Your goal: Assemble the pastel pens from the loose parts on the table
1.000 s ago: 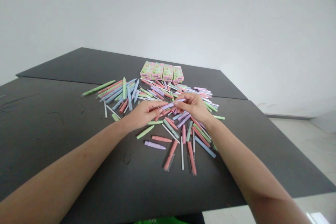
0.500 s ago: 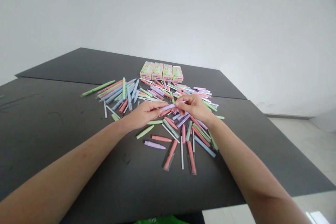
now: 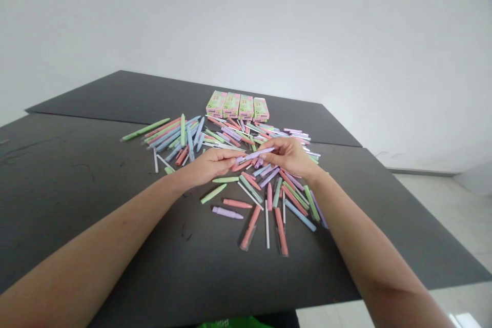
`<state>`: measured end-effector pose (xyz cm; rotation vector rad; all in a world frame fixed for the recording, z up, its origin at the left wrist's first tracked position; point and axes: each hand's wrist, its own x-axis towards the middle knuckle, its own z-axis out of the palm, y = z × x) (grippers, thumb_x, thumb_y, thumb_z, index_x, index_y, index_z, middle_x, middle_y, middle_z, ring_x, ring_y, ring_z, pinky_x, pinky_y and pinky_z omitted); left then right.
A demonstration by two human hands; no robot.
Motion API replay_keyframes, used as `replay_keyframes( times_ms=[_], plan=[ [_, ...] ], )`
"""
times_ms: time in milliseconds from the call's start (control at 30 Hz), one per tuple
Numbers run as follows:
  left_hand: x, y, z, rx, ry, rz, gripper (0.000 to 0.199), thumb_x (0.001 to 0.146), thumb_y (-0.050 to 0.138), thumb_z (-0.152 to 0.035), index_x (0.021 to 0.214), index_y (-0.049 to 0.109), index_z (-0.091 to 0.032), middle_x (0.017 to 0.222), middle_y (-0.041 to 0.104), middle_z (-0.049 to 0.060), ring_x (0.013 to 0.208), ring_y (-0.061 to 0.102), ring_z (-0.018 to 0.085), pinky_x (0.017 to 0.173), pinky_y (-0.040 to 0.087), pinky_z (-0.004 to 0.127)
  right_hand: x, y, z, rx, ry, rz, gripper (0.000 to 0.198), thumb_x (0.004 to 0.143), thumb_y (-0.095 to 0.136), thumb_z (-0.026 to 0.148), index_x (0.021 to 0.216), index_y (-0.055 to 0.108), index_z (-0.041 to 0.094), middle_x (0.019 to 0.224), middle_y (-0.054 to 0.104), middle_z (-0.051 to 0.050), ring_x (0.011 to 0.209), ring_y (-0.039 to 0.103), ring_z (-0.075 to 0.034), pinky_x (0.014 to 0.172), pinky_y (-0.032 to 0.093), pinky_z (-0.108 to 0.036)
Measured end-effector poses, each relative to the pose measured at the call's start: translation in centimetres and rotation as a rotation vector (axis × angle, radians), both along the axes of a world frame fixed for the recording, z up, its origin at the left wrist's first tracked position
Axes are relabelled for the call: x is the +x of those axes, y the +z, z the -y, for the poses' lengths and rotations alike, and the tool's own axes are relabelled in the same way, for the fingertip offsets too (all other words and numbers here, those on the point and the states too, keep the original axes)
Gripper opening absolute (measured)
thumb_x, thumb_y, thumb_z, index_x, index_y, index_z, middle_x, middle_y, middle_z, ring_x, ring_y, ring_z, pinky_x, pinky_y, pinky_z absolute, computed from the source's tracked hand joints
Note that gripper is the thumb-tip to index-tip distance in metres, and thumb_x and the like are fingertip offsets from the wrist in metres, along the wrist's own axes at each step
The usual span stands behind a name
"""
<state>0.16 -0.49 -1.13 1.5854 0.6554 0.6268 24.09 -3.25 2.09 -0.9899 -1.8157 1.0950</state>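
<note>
Between my two hands a purple pen (image 3: 255, 154) is held nearly level, above the scattered pen parts. My left hand (image 3: 209, 165) pinches its left end with thumb and fingertips. My right hand (image 3: 289, 156) is closed on the right part, the tapered tip sticking up past the thumb. Whether the pen's two parts are fully joined is too small to tell. Beneath and around my hands lie loose red, green, blue and purple pen barrels, clear caps and thin white refills. A purple barrel (image 3: 228, 212) and a red barrel (image 3: 237, 204) lie nearer to me.
Several pink and green boxes (image 3: 231, 105) stand in a row behind the pile. Left of my hands is a heap of longer pens (image 3: 169, 136). Everything rests on a dark table (image 3: 154, 261) with a seam across it, and a pale wall stands behind.
My right hand has shifted its grip slightly, and more of the purple pen's tapered end now shows above the thumb. My left hand keeps its pinch.
</note>
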Motion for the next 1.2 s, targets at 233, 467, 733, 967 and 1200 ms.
replay_keyframes(
  times_ms=[233, 467, 733, 967, 1200],
  plan=[
    [0.1, 0.0, 0.1, 0.030, 0.015, -0.014, 0.042, 0.083, 0.057, -0.029, 0.121, 0.063, -0.011, 0.064, 0.048, -0.002, 0.047, 0.031, 0.005, 0.042, 0.020, 0.017, -0.5, 0.3, 0.2, -0.023, -0.035, 0.002, 0.031, 0.077, 0.073, 0.041, 0.088, 0.071, 0.012, 0.071, 0.069, -0.005, 0.058, 0.058, -0.011, 0.052, 0.045, -0.023],
    [0.1, -0.2, 0.0, 0.115, 0.016, -0.041, 0.042, 0.084, 0.055, -0.030, 0.121, 0.063, -0.012, 0.073, 0.056, 0.001, 0.057, 0.044, 0.009, 0.048, 0.031, 0.018, -0.6, 0.3, 0.3, -0.055, -0.036, 0.019, 0.033, 0.075, 0.073, 0.042, 0.089, 0.072, 0.013, 0.072, 0.069, -0.005, 0.058, 0.060, -0.012, 0.051, 0.046, -0.022],
    [0.1, 0.8, 0.2, 0.464, 0.026, -0.119, 0.029, 0.088, 0.050, -0.025, 0.107, 0.070, -0.016, 0.085, 0.067, 0.003, 0.082, 0.059, 0.016, 0.079, 0.047, 0.027, -0.7, 0.5, 0.4, -0.016, -0.042, 0.052, 0.030, 0.077, 0.071, 0.042, 0.081, 0.073, 0.013, 0.071, 0.069, -0.005, 0.053, 0.055, -0.010, 0.050, 0.043, -0.022],
    [0.3, 0.9, 0.4, 0.634, 0.078, -0.223, 0.032, 0.089, 0.049, -0.024, 0.114, 0.068, -0.016, 0.099, 0.072, 0.008, 0.093, 0.064, 0.021, 0.088, 0.047, 0.033, -1.2, -1.0, 0.1, -0.138, -0.049, 0.065, 0.052, 0.084, 0.057, 0.058, 0.060, 0.065, 0.012, 0.049, 0.060, -0.003, 0.038, 0.049, -0.008, 0.041, 0.039, -0.020],
    [0.0, 0.6, -0.2, 0.643, 0.088, -0.225, 0.035, 0.089, 0.049, -0.028, 0.117, 0.067, -0.017, 0.113, 0.071, 0.008, 0.105, 0.063, 0.022, 0.096, 0.046, 0.036, -0.8, -0.3, 0.0, -0.164, -0.054, 0.070, 0.051, 0.084, 0.056, 0.059, 0.073, 0.067, 0.011, 0.063, 0.068, -0.007, 0.045, 0.057, -0.009, 0.044, 0.044, -0.020]
  ],
)
